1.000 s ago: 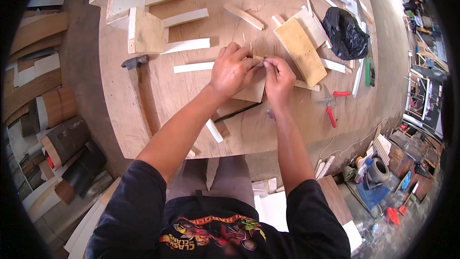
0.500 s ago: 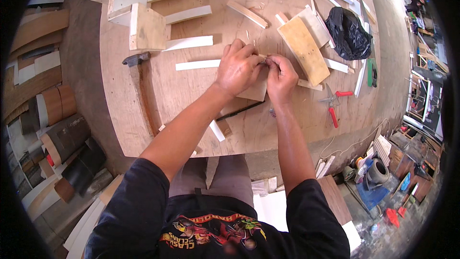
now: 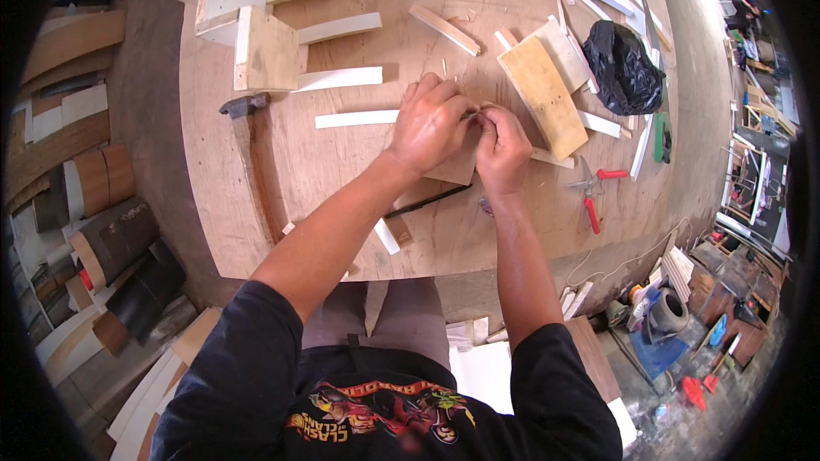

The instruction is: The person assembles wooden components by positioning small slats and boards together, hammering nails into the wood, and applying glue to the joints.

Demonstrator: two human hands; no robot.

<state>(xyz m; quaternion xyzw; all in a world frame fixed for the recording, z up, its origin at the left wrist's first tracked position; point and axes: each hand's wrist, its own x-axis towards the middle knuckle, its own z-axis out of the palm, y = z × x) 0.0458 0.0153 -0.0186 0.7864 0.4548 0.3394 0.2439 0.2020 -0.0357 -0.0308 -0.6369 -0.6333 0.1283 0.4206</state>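
My left hand and my right hand meet over the middle of the wooden worktable. Fingers of both are curled and pinched together at one spot. Whatever sits between the fingertips is too small and covered to name. Below them lies a pale piece of board, partly hidden by the hands. A thin black stick rests along its near edge. Left of my left hand is a white-faced wood strip. To the right of my right hand, a yellowish wooden block lies across other pieces.
A hammer lies at the left, below a stepped wooden assembly and several strips. Red-handled snips and a black plastic bag are at the right. Another wood strip lies beyond my hands, among shavings.
Both hands stay pinched together at nearly the same place, with a slight shift of the fingers. The whole view has moved a little; the things on the table look unmoved.
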